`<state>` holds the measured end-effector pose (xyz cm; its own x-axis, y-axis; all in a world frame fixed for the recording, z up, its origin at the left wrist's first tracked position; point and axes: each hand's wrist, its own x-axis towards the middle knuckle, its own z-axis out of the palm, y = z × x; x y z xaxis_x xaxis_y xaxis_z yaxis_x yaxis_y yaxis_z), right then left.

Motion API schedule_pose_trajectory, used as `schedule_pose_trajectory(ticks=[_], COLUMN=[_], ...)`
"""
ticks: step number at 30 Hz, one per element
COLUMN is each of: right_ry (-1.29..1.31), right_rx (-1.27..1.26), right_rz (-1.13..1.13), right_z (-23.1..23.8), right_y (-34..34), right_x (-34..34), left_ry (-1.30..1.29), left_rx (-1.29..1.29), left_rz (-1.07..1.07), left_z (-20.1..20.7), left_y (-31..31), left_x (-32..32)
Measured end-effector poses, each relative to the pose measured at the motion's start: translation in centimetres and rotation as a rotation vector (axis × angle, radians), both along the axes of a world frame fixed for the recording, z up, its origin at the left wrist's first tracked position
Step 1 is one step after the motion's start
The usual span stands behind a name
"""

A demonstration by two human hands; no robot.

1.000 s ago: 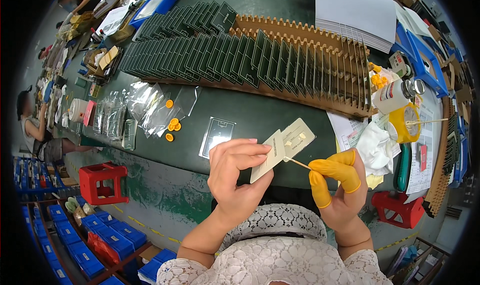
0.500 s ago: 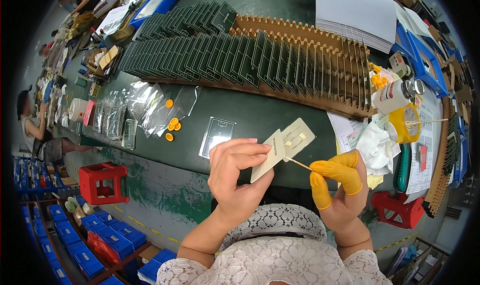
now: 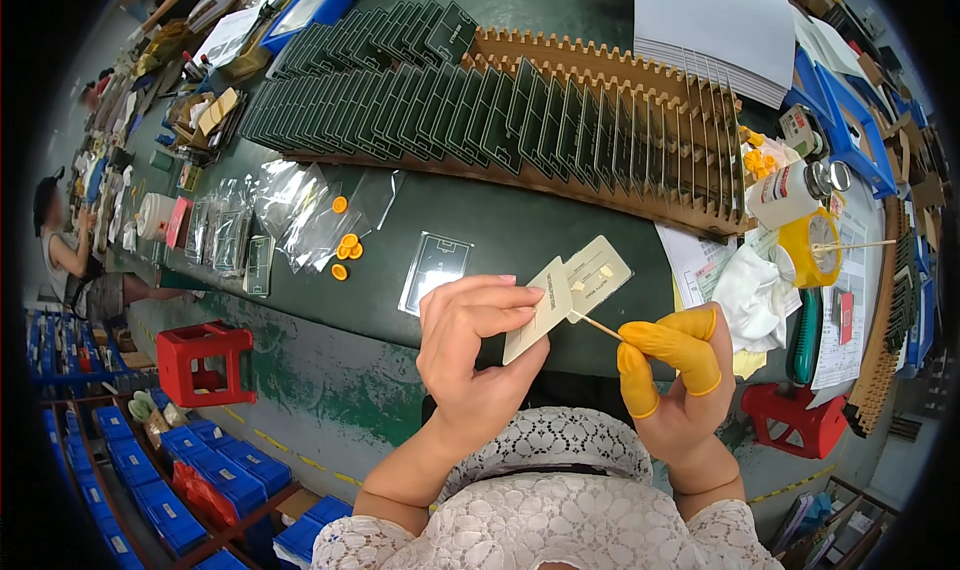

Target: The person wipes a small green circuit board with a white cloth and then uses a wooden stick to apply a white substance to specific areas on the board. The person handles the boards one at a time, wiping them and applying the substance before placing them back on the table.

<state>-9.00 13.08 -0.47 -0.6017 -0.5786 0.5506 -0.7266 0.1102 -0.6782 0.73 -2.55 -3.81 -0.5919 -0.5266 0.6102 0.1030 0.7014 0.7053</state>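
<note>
My left hand [image 3: 475, 345] grips a cream card [image 3: 538, 317] between thumb and fingers, tilted above the table edge. Just beyond it, partly overlapped, is a second cream panel [image 3: 603, 268] with rounded corners, small gold-coloured patches and dark print; whether the two are joined I cannot tell. Yellow finger cots cover the thumb and some fingers of my right hand [image 3: 680, 370]. It pinches a thin wooden swab stick [image 3: 600, 326], whose far tip meets the right edge of the nearer card. A clear-sleeved dark green card [image 3: 437, 270] lies beyond my left hand.
Slotted brown racks [image 3: 600, 55] hold rows of dark green cards [image 3: 400, 115] across the table. Orange finger cots [image 3: 348, 247] and clear bags [image 3: 300, 210] lie left. At right are a white bottle [image 3: 785, 195], yellow tape roll [image 3: 808, 250] and white cloth [image 3: 745, 295]. Red stools [image 3: 205, 365] stand below.
My right hand has shifted very slightly left, the swab stick with it. My left hand and the cream card stay almost where they were.
</note>
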Motion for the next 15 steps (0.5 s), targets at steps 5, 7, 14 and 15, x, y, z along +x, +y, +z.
schedule_pose_trajectory(ticks=[5,7,14,15], right_ry=[-0.003,0.003,0.003,0.008], right_rx=[-0.001,0.000,-0.002,-0.002], right_rz=[0.001,-0.011,-0.007,-0.009], right_z=[-0.08,-0.05,-0.11,-0.10], right_y=[-0.10,-0.03,-0.09,-0.07], right_x=[0.25,0.22,0.19,0.18], left_ry=[-0.001,0.003,0.006,0.006], left_rx=[0.009,0.004,0.010,0.009], left_rz=[0.000,0.000,0.003,0.002], left_z=[0.04,0.02,-0.04,-0.06], left_y=[0.04,0.02,0.05,0.04], left_x=[0.00,-0.05,-0.08,-0.08])
